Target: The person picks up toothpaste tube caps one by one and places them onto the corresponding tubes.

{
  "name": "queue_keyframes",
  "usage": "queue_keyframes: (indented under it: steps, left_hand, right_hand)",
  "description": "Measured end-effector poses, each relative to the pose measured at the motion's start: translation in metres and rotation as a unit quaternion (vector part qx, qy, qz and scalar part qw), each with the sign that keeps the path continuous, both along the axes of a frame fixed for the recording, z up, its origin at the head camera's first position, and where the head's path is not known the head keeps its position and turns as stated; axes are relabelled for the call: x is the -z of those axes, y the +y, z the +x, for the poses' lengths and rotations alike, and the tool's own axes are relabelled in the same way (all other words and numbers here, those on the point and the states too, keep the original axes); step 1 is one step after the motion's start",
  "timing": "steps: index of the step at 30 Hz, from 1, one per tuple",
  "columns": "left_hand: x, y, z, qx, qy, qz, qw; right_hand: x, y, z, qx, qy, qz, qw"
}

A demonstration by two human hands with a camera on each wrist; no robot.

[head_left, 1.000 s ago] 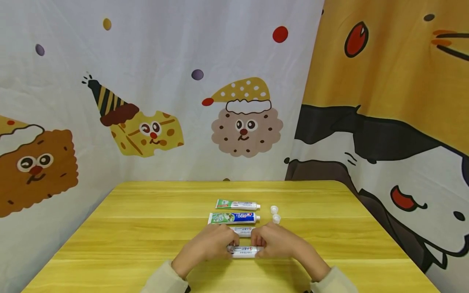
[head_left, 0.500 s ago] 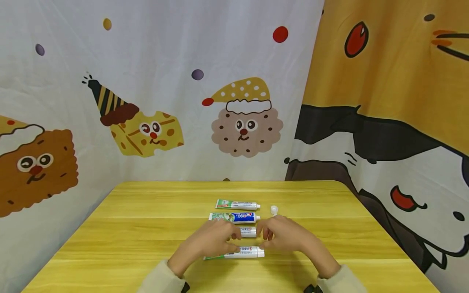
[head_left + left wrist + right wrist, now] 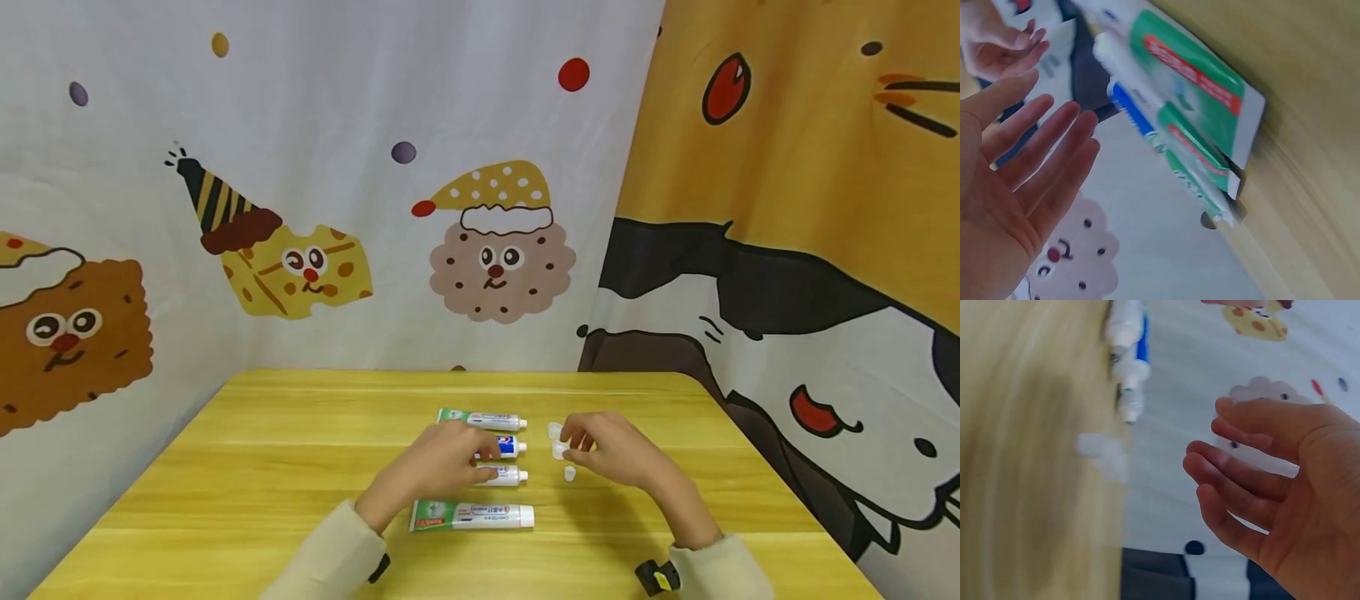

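Observation:
A capped toothpaste tube [image 3: 472, 517], green and white, lies nearest the person. Behind it an uncapped white tube [image 3: 508, 476], a blue-and-green tube [image 3: 506, 447] and another green-and-white tube [image 3: 491, 420] lie in a row, bare nozzles to the right. My left hand [image 3: 442, 457] hovers over the middle tubes and hides their left parts; its fingers are spread and hold nothing in the left wrist view. My right hand [image 3: 618, 450], fingers loosely bent and empty, is above and beside the white caps [image 3: 570, 473] right of the nozzles.
A yellow wood-grain table [image 3: 300, 483] bears everything. Behind it hangs a white curtain [image 3: 337, 167] with cartoon prints, and on the right an orange, black and white printed one [image 3: 787, 167]. A dark wrist strap [image 3: 657, 577] shows at the right sleeve.
Both hands have let go of the nearest tube and lifted away. The left has moved back over the middle tubes, the right back and rightward to the caps. A third cap has come into view.

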State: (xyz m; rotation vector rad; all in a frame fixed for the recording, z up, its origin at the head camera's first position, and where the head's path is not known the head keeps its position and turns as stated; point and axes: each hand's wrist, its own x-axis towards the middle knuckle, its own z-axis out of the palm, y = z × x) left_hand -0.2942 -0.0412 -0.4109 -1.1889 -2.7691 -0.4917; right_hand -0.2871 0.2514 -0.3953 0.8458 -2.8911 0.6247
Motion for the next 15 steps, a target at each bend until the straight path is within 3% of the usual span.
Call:
queue_keyframes:
  steps: [6,10,15]
  left_hand:
    - [0.009,0.016,-0.013,0.003,0.048,-0.075,0.9960]
    - [0.016,0.022,-0.017,0.003,0.036,-0.110,0.9933]
    - [0.025,0.028,-0.021,0.005,0.031,-0.122,0.9920]
  right_hand:
    - [0.026,0.004,-0.012,-0.006,-0.009,0.024,0.9997]
    - [0.041,0.004,-0.018,-0.011,-0.022,0.032,0.9992]
    - [0.050,0.006,-0.020,-0.011,-0.023,0.034,0.9991]
